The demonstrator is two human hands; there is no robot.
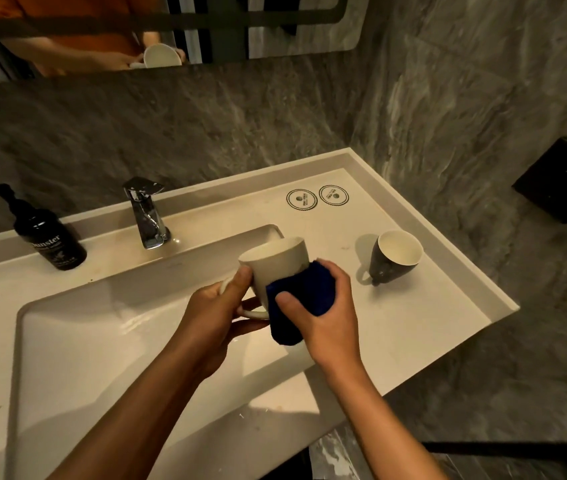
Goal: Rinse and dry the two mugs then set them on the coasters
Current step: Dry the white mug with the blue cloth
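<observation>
A: What carries everything here?
B: The pale stone table (396, 306) with its sunken white rectangular basin (102, 341); a chrome tap (147, 216) and a dark glass bottle (50, 237) stand behind the basin; the two round white printed coasters (317, 197) lie side by side at the far right, well apart from the hands.

A: And the mugs?
B: The cream ceramic mug (275, 265) is held over the basin's right edge, tilted, mouth pointing away and up; the black mug with a white inside (392, 256) rests tilted on the table to the right, nearer the right hand.

A: How do the fingers stand?
B: The left hand (219, 313) grips the cream mug at its handle, fingers curled; the right hand (323, 306) wraps a dark blue cloth (302, 299) against the mug's lower wall, so the mug sits between both hands.

A: The coming move?
B: Likely finishing the drying; the coasters lie beyond and rightward.
</observation>
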